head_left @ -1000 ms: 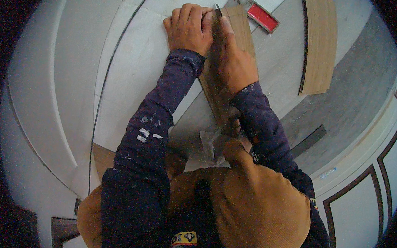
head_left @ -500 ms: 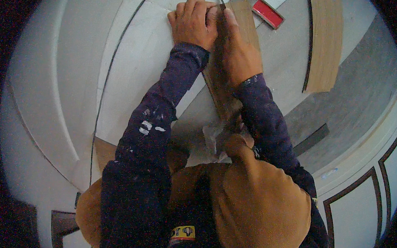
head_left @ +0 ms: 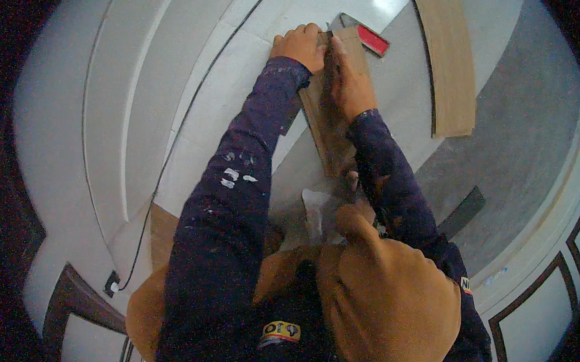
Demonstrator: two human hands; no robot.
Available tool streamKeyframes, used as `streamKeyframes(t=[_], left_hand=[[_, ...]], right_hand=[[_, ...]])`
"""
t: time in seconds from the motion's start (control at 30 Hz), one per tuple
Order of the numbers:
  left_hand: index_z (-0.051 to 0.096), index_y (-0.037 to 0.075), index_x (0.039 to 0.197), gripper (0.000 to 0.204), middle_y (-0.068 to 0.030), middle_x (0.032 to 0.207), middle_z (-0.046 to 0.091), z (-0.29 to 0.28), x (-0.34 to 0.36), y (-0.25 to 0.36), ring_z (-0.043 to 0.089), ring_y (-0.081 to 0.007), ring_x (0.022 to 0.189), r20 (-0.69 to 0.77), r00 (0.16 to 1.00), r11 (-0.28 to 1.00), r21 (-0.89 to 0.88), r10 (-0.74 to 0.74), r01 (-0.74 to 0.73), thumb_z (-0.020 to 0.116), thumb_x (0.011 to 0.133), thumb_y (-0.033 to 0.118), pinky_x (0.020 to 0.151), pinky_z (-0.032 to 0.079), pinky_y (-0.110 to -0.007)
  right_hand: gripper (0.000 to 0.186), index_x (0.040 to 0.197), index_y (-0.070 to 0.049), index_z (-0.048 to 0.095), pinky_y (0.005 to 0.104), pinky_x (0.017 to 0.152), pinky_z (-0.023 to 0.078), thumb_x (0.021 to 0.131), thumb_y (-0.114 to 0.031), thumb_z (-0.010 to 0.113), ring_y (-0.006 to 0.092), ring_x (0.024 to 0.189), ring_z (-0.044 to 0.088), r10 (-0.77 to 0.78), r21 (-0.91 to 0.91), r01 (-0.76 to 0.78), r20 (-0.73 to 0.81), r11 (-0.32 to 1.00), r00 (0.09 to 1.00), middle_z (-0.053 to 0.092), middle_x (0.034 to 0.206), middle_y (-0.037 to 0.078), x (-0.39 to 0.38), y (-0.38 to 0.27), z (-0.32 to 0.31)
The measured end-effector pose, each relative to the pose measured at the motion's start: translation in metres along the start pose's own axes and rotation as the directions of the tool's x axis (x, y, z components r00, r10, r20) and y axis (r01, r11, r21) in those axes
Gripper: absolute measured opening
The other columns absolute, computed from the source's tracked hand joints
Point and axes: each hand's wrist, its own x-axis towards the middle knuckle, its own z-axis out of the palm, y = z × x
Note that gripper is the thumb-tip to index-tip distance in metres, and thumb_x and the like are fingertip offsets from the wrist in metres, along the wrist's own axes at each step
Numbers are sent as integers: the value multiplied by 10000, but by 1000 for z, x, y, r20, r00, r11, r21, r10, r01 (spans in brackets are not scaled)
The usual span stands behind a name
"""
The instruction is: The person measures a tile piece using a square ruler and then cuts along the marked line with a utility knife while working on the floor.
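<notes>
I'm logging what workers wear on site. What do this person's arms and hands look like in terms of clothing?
Both arms are covered to the wrist by long, dark navy sleeves. The left sleeve carries white paint-like flecks and smears around the forearm; the right sleeve looks mostly plain. The left hand and right hand are bare, with no gloves.

A single head-worn fisheye view looks steeply down from above the person, close over their own arms and knees. The forearms rise from the lower edge toward the top centre, where both hands meet on a wooden plank. Straight floor lines bow toward the dark circular rim.
</notes>
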Motion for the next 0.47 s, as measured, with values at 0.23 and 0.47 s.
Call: streamKeyframes(t=[0.23, 0.47], left_hand=[[629, 92, 1171, 500, -181, 1128, 699, -9, 37, -43, 665, -389, 1059, 529, 849, 996, 82, -20, -27, 725, 805, 418, 911, 532, -457], [620, 91, 1158, 572, -200, 1123, 694, 0, 27, -45, 665, -371, 1069, 568, 823, 988, 123, 6, -92, 737, 767, 492, 923, 524, -463]], right_hand=[[748, 1549, -246, 330, 504, 1046, 443, 872, -18, 550, 457, 1288, 499, -14, 90, 13, 8, 996, 1000, 506, 1439, 233, -10, -8, 17], [791, 1568, -263, 296, 501, 933, 510, 876, 17, 556, 440, 1173, 584, 31, 23, -32, 36, 999, 999, 532, 1374, 276, -14, -13, 16]])
